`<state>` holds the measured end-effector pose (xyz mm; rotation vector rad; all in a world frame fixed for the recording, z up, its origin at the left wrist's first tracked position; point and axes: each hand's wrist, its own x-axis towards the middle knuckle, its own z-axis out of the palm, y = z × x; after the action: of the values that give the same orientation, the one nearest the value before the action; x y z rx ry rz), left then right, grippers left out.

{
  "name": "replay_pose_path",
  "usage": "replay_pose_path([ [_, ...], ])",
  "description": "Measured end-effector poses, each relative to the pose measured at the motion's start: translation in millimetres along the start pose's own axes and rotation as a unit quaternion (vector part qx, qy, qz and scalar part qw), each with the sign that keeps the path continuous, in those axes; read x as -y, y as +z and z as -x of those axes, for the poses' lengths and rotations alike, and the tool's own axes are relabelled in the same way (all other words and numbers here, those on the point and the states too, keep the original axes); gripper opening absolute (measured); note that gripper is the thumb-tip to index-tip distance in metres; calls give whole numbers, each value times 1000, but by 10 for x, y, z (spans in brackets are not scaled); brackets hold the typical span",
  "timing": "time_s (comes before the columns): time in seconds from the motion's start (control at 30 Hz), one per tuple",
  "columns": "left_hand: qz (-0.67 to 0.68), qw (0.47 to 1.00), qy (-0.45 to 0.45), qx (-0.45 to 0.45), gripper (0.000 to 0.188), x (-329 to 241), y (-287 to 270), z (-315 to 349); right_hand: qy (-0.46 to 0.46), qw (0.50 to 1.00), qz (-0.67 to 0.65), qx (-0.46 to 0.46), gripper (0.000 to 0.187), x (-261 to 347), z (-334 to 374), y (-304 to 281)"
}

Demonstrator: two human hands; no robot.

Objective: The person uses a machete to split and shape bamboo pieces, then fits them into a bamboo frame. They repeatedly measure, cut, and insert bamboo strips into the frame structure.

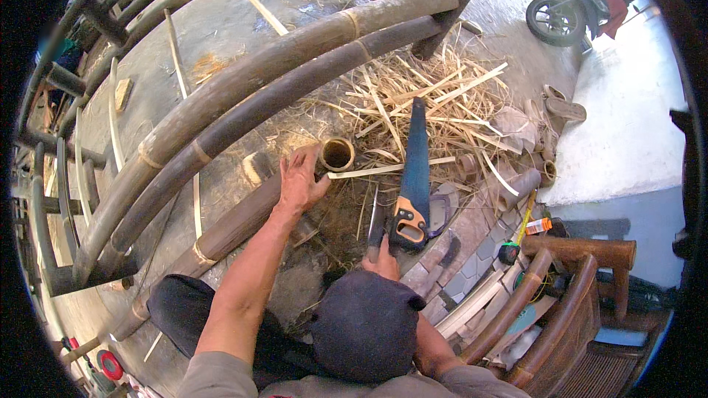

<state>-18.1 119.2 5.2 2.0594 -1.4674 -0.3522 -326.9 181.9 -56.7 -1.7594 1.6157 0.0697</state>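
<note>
Where the dark bamboo pole [237, 221] slants from lower left toward the centre, the left hand [297, 180] lies over its upper part, fingers loosely spread. Just beside those fingers: one open bamboo end [337, 155], ring-shaped; whether it belongs to the pole cannot be told. Right hand [383, 261]: fingers closed about a narrow-bladed knife [375, 220], blade pointing away from the person. Right of the knife: handsaw [416, 158], blue blade, orange-and-black handle. Beyond: heap of pale bamboo shavings [457, 99]. Farther right: tape measure [509, 253], yellow tape drawn out. Upper left: curved bamboo frame [251, 77]. Upper right: parked motorbike [566, 18].
</note>
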Motion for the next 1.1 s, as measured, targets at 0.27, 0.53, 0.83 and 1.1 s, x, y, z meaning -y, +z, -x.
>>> replay_pose_path([
  [0.27,5,975,-118,-186,49,254,-263,314,-33,989,-129,69,55,-358,647,-481],
  [0.53,31,968,-164,-185,54,559,-231,741,-369,898,-85,-222,47,1501,33,-1292],
  [0.83,45,966,-210,-142,59,615,-262,778,-183,980,54,-58,55,1183,-801,-596],
  [1.1,-36,989,-95,-107,69,86,-137,587,-254,949,-122,-138,29,910,-788,-561],
])
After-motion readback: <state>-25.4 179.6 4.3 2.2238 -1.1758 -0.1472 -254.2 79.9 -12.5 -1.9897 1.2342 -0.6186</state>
